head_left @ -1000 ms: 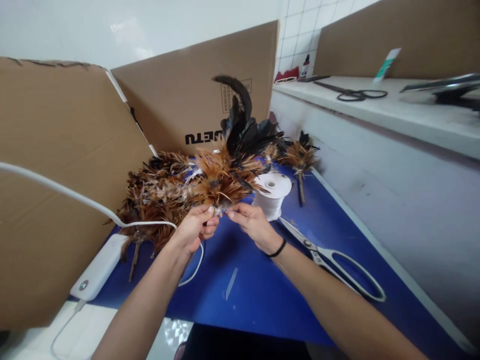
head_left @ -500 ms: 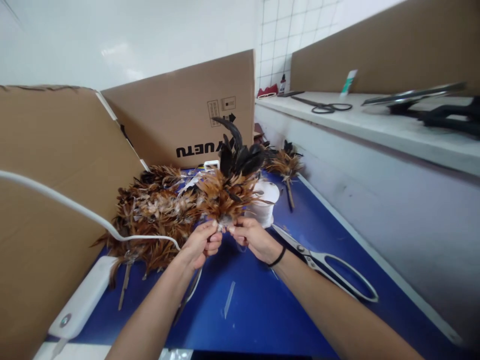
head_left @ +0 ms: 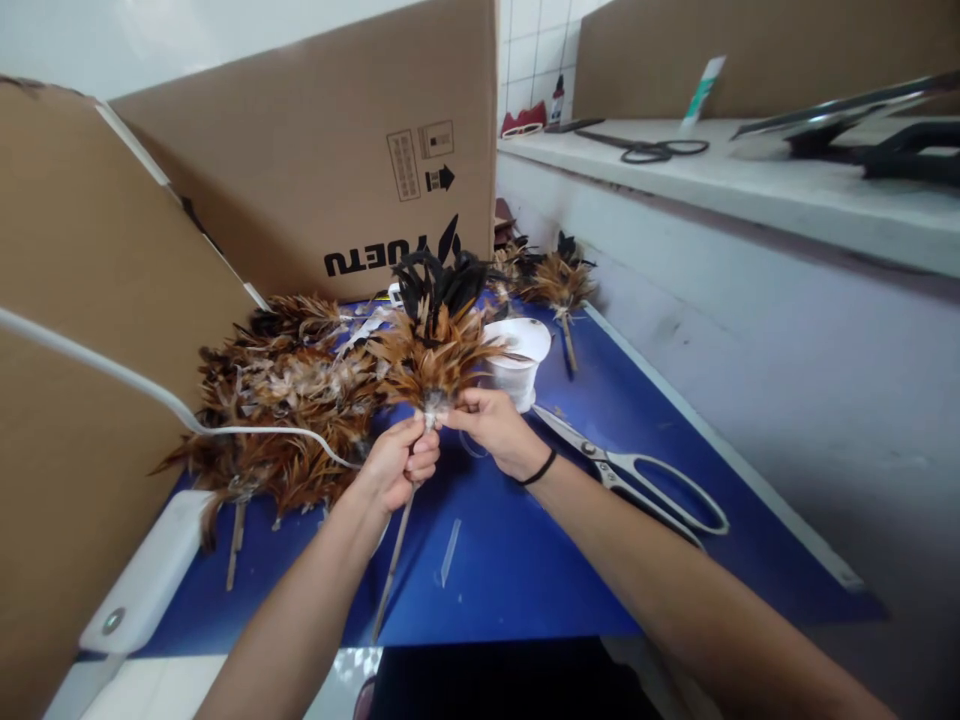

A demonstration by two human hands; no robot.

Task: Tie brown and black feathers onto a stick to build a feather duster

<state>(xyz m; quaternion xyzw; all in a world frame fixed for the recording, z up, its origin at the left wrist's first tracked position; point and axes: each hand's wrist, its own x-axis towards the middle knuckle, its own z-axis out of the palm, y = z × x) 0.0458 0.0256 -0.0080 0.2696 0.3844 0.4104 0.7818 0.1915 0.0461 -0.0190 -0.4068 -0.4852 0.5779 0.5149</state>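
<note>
A feather duster (head_left: 439, 345) with brown and black feathers stands up in front of me. Its thin stick (head_left: 393, 570) slants down toward the table's front edge. My left hand (head_left: 401, 462) is closed around the stick just under the feathers. At the whitish binding where the feathers begin, my right hand (head_left: 495, 428) has its fingertips pinched together; what lies between them is too small to make out. A thin clear loop hangs below those fingers. Just behind the right hand is a white spool (head_left: 517, 370). Large scissors (head_left: 626, 470) lie to the right.
Feather bundles (head_left: 292, 390) pile up at the left, crossed by a white cable (head_left: 172, 400) near a white lamp base (head_left: 146, 575). Another duster (head_left: 562, 285) lies at the back right. Cardboard (head_left: 300, 170) walls the blue table (head_left: 525, 570); a ledge (head_left: 720, 190) runs along the right.
The view has tipped downward. My left hand now holds the stick upright, with its length showing below the fist. The feathers have turned, and the long curved black feather no longer stands out.
</note>
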